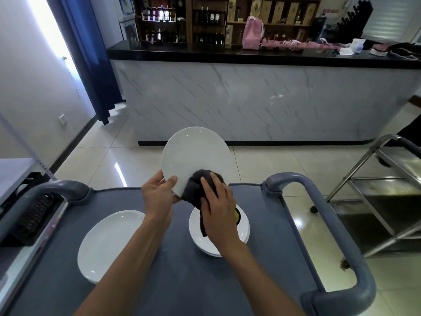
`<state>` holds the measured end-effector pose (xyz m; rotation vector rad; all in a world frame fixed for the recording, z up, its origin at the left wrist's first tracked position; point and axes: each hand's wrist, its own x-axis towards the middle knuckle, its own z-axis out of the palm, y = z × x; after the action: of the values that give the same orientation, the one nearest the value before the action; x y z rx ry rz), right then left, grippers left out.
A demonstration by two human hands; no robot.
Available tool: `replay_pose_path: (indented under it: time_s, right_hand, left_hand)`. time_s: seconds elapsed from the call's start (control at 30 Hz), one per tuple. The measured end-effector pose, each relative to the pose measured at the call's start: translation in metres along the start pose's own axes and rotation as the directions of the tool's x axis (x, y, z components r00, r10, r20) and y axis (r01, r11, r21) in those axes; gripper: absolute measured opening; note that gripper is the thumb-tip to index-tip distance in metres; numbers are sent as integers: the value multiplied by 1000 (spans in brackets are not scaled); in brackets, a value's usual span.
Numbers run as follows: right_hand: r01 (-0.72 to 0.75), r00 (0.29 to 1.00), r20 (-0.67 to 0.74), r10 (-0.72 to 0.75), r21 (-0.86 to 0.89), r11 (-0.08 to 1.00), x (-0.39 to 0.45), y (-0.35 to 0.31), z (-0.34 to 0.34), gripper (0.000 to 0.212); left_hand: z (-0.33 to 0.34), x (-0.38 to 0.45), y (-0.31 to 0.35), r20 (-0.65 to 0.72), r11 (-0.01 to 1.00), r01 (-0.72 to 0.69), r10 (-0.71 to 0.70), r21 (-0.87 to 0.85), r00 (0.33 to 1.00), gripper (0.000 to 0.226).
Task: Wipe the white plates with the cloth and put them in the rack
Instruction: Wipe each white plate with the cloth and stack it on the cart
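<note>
Behind my hands I see a long counter (pixel 262 99) with a black top, and shelves of bottles (pixel 182 19) far back. Close to me is a grey cart (pixel 182 281), and both my arms reach out over it. My left hand (pixel 158 197) holds a white plate (pixel 193 153) up in the air by its near edge, with the thumb on the front and the fingers curled behind. That plate is tipped up so its inside faces me. My right hand (pixel 218 208) presses a dark cloth (pixel 196 190) onto the low part of the plate, just beside my left thumb; the fingers lie spread over the cloth and bunch it up. Part of the cloth hangs down under my right hand (I spot a bit of yellow there too). Right below that hand sits a stack of white plates (pixel 243 233) on the cart. Another white plate (pixel 107 242) lies flat on the cart, to the left of my left arm. Farther left, past the cart's handle, is a black rack (pixel 34 220). Off to the right of my right hand stands a shiny metal trolley (pixel 376 201).
</note>
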<state>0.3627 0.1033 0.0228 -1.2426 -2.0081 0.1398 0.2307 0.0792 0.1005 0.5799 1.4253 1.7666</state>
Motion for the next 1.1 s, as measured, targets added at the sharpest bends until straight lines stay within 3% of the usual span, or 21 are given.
replay_pose_path:
  time_s: [0.23, 0.57, 1.1]
  right_hand:
    - [111, 993, -32, -112, -33, 993, -14, 8, -1, 49]
    - [76, 995, -54, -84, -128, 989, 8, 38, -15, 71]
    - [65, 991, -105, -83, -166, 984, 76, 48, -30, 48]
  left_hand:
    - [0, -2, -4, -37, 999, 36, -37, -19, 999, 25]
    - [6, -4, -3, 3, 999, 40, -40, 8, 999, 24]
    - [-7, -8, -10, 143, 985, 112, -131, 132, 981, 25]
